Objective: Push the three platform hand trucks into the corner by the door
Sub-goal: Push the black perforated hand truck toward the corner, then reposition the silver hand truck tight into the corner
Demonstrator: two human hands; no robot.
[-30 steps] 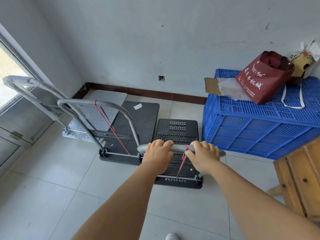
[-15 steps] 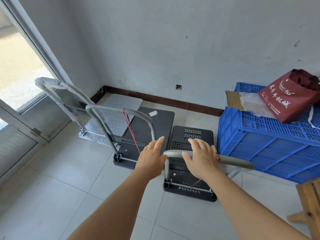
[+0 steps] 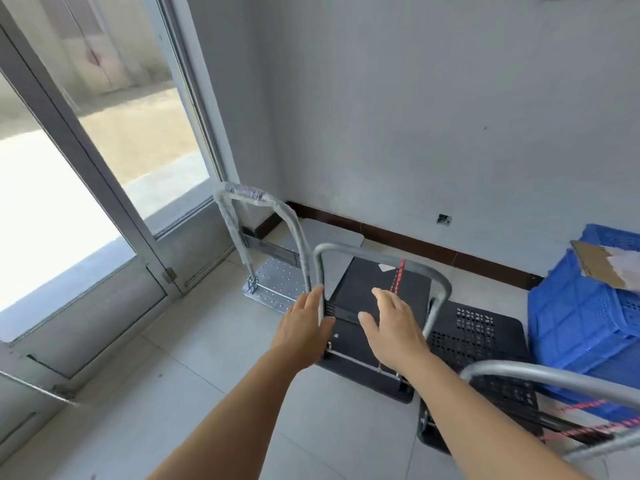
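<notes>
Three platform hand trucks stand on the tiled floor (image 3: pixel 214 344) in the angle between the glazed door (image 3: pixel 104 188) and the rear wall.

The silver hand truck (image 3: pixel 277 282), its handle wrapped in plastic film, sits deepest in the corner. The middle hand truck (image 3: pixel 377 299), with a solid black deck, lies just beside it, its front corner apparently overlapping the silver deck. The perforated black hand truck (image 3: pixel 474 337) stands to the right, close against a blue plastic crate (image 3: pixel 581 317); its grey handle crosses the lower right of the view, nearest the person and free of both hands.

The left hand (image 3: pixel 304 327) has fingers straight and together; it lies against the left upright of the middle truck's handle (image 3: pixel 377 252), with no curl around the tube visible. The right hand (image 3: pixel 394 320) is spread and holds nothing, apart from the tube and inside the hoop of the handle.

The governing relation: the middle truck lies directly ahead of both hands, its long axis running away from the person toward the rear wall, with the corner ahead and to the left. The left hand is the nearer, already at the upright; the right hand is short of the right upright. In my judgement a push along that axis, biased left, would close the middle truck into the corner. A red cord (image 3: pixel 398 275) hangs from the handle bar.
</notes>
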